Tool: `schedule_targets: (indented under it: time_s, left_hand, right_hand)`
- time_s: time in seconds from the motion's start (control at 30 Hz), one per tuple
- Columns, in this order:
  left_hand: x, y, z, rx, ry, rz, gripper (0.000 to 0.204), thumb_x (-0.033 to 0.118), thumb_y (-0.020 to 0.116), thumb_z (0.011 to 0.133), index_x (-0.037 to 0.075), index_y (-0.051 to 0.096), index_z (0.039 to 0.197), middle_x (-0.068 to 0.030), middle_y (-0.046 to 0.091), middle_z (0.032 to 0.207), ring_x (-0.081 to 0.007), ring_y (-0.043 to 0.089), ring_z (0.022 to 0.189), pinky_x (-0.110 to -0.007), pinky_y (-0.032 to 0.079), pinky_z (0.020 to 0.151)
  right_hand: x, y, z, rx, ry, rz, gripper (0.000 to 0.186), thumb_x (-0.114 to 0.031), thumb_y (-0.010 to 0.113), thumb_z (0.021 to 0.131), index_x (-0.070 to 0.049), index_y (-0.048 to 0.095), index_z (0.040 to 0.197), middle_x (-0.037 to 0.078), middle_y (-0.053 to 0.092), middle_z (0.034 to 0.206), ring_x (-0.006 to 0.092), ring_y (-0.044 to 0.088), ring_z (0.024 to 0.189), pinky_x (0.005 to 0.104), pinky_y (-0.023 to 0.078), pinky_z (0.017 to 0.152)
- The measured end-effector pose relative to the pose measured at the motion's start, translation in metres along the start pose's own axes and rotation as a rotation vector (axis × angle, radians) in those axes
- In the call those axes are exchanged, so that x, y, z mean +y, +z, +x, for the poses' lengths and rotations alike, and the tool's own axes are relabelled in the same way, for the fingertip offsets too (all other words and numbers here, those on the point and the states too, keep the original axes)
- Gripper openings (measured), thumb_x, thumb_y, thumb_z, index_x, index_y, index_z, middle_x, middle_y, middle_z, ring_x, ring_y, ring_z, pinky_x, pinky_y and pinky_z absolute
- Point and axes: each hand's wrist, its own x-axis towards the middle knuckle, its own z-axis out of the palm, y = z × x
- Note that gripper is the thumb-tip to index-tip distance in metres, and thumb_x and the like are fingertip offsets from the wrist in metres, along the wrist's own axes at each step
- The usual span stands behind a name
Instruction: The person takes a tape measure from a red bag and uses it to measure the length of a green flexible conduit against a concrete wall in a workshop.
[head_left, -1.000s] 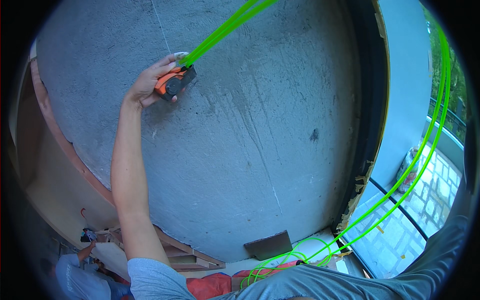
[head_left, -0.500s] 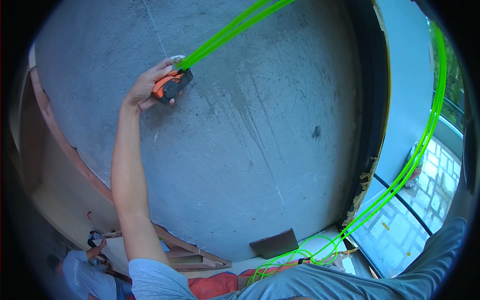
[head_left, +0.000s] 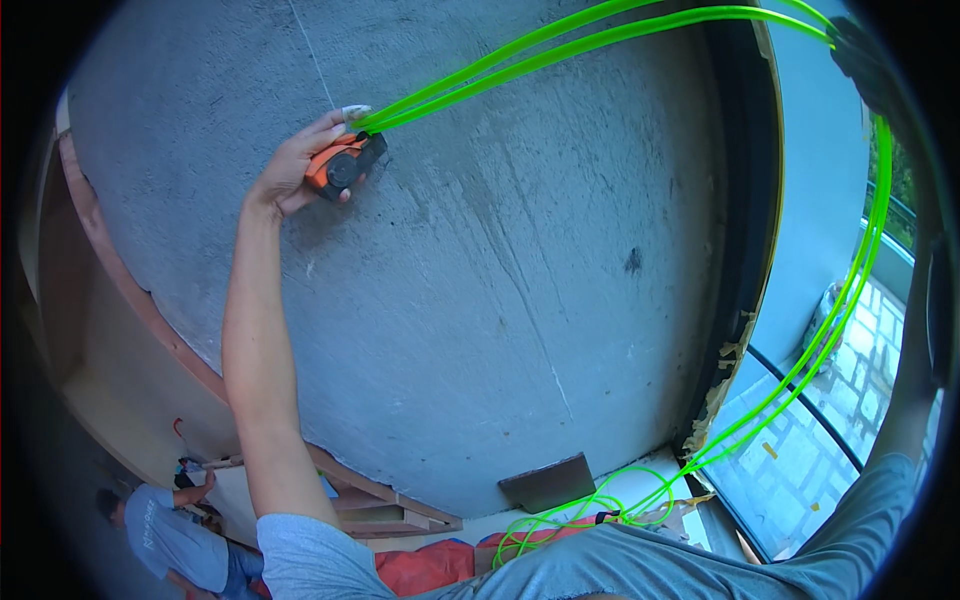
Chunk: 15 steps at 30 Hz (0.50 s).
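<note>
My left hand (head_left: 295, 170), raised against a grey cement wall, is closed around an orange and black tape measure (head_left: 338, 170). A white covering shows on one fingertip. The same hand pinches bright green cords (head_left: 560, 50) just above the tape measure. From there the cords stretch across to my right hand (head_left: 862, 62), high at the right rim. It is dark and partly cut off by the picture edge, with its fingers closed on the cords. Beyond it they hang down the right side to a loose coil (head_left: 570, 525) near my body.
A thin pale line crosses the cement wall (head_left: 450, 300). A dark frame (head_left: 740, 200) with torn tape borders it on the right. Below are a brown board (head_left: 548, 483), wooden framing (head_left: 390, 510) and red cloth (head_left: 430, 565). Another person (head_left: 180, 535) works at lower left.
My right hand has come into view at the upper right, drawing the cords lower and more sideways across the wall. My left hand has hardly moved. The other person has shifted slightly.
</note>
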Motion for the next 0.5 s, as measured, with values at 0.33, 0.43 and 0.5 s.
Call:
schedule_targets:
  time_s: [0.33,0.43,0.5]
  left_hand:
    - [-0.002,0.002,-0.006,0.042,0.025,-0.014,0.046,0.025,0.049,0.114,0.015,0.05,0.159,-0.0143,0.071,0.127,-0.0189,0.076,0.091,-0.031,0.065,0.056]
    - [0.001,0.005,-0.008,0.063,0.044,-0.005,0.051,0.024,0.051,0.114,0.012,0.043,0.163,-0.0168,0.07,0.128,-0.0215,0.077,0.089,-0.032,0.066,0.055]
    - [-0.003,0.006,-0.004,0.05,0.059,-0.013,0.056,0.024,0.052,0.113,0.011,0.038,0.166,-0.0184,0.07,0.129,-0.0235,0.077,0.088,-0.032,0.066,0.054]
  right_hand:
    - [0.118,0.028,-0.121,-0.099,0.185,0.025,0.041,-0.039,0.072,0.103,-0.007,0.066,0.127,-0.002,0.061,0.079,-0.0007,0.039,0.046,0.0177,0.028,0.04]
    - [0.132,0.061,-0.162,-0.116,0.24,0.145,0.034,-0.036,0.072,0.102,-0.008,0.066,0.12,-0.003,0.058,0.073,-0.0011,0.039,0.047,0.0177,0.028,0.041]
    - [0.128,0.08,-0.183,-0.107,0.318,0.173,0.03,-0.033,0.072,0.102,-0.008,0.066,0.117,-0.002,0.06,0.074,-0.0008,0.04,0.048,0.0174,0.027,0.043]
